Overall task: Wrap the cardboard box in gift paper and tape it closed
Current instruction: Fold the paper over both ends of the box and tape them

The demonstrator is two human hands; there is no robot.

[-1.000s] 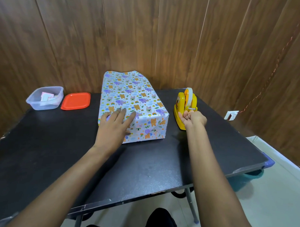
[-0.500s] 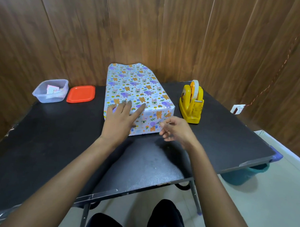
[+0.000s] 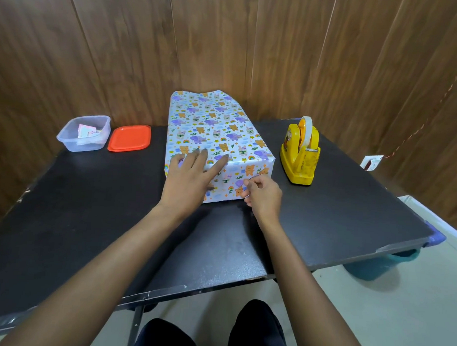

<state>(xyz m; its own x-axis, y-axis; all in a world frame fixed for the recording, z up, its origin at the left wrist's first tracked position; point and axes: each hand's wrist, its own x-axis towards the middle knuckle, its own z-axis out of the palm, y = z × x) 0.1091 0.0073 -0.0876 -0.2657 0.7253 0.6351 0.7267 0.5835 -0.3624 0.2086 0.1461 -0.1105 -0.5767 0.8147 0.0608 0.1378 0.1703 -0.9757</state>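
Note:
The box wrapped in white gift paper with a cartoon animal print (image 3: 218,126) lies in the middle of the black table (image 3: 91,207), and its far end of paper stands loose against the wall. My left hand (image 3: 188,176) lies flat with fingers spread on the near top edge and presses the paper down. My right hand (image 3: 263,194) is against the box's near face at its right side. Its thumb and fingers pinch a small piece of clear tape that is barely visible. The yellow tape dispenser (image 3: 300,154) stands to the right of the box.
A clear plastic tub (image 3: 83,134) with paper scraps and its orange lid (image 3: 129,138) sit at the back left. Wooden wall panels rise right behind the table. A teal bin (image 3: 379,263) stands on the floor under the right corner. My knees show below the near table edge.
My right hand left the tape dispenser and moved left to the box's near face with its fingers pinched. My left hand stayed pressed on the box.

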